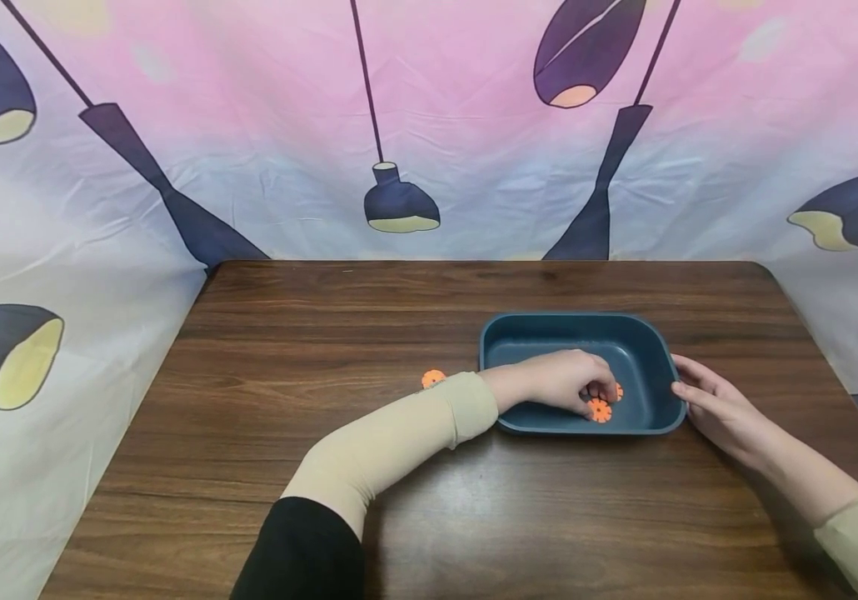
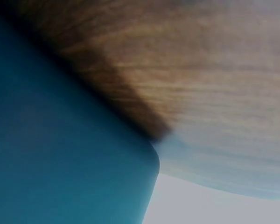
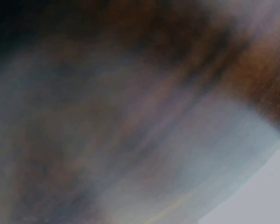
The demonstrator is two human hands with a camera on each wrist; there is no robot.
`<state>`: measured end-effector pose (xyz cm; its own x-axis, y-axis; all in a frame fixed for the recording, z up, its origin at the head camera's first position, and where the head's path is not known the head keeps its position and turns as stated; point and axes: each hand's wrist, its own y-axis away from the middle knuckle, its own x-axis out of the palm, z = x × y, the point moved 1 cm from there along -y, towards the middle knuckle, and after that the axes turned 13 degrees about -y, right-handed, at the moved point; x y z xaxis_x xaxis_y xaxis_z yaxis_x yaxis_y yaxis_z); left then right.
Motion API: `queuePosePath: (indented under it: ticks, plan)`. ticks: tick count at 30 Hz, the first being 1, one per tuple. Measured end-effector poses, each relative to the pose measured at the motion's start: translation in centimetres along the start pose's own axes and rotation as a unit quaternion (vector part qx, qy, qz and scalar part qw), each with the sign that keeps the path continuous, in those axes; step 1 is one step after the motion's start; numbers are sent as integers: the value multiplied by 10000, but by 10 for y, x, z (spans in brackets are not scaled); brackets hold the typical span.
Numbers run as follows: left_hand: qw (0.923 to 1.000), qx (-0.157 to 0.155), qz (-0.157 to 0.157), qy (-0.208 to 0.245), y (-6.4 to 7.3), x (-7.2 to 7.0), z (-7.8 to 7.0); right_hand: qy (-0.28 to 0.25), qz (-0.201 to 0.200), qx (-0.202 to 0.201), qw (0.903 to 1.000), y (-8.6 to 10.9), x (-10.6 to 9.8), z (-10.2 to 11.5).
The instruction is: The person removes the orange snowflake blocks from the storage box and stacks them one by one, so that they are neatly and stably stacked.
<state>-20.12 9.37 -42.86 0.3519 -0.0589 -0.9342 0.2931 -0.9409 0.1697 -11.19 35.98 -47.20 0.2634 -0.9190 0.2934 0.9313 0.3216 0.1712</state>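
Note:
In the head view, a dark blue rectangular basin [image 1: 579,430] with rounded corners stands on the table. My left hand [image 1: 560,379] reaches down inside it, fingers bent, thumb and fingertips pinching a small orange flower-shaped piece [image 1: 600,410]. Just behind those fingers shows another orange piece [image 1: 620,391], partly hidden by them. A third orange piece [image 1: 432,377] lies on the table left of the basin, its lower edge covered by the left sleeve. My right hand [image 1: 725,412] holds the basin's right end, thumb over the rim and fingers along the outer side.
The brown wooden table [image 1: 264,375] runs back to a hanging cloth [image 1: 279,125] printed with lamps. A light sleeve [image 1: 391,433] crosses in front of the basin's left end. In the left wrist view, the blue basin wall [image 2: 60,154] fills the lower left; the right wrist view is blurred.

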Motion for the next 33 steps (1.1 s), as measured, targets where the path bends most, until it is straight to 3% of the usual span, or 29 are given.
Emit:
queuePosePath:
  ticks: [10, 27, 33]
  plan:
    - [9997, -33, 15, -254, -1, 3, -2, 104, 40, -73, 9999, 0, 0, -2]
    - [9995, -11, 259, 189, 0, 2, -2, -44, 154, -103, 9998, 1, -2, -2]
    - [9996, 40, 266, 120, 1, 3, -2, -68, 188, -104, 9997, 0, -1, -2]
